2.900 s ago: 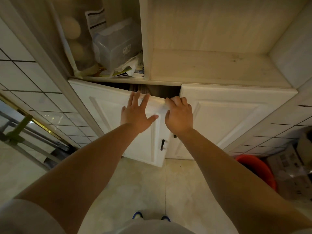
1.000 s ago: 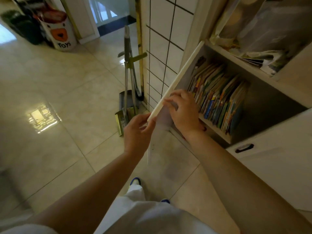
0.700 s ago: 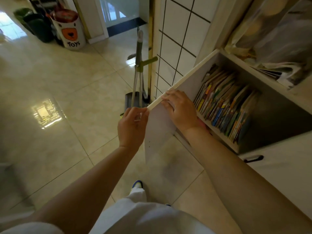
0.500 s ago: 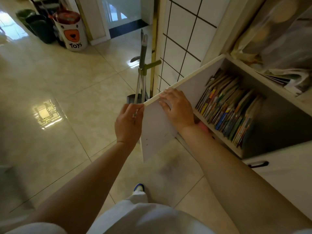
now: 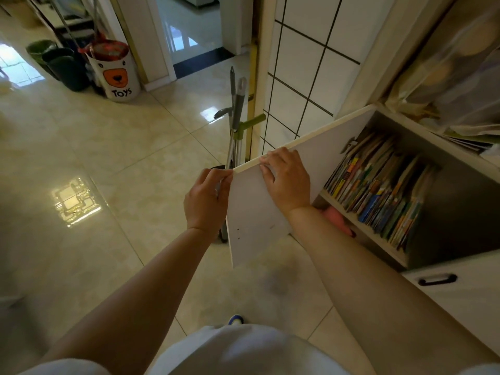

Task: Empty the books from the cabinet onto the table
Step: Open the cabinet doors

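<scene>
Swung wider, cabinet door held by both hands, exposing books.

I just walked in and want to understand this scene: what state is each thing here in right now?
Left cabinet door: swung wide open.
Right cabinet door: closed.
Books: upright, leaning, packed on the shelf.
Left hand: gripping the open door's corner.
Right hand: holding the door's top edge.
Toys bin: upright, full.
</scene>
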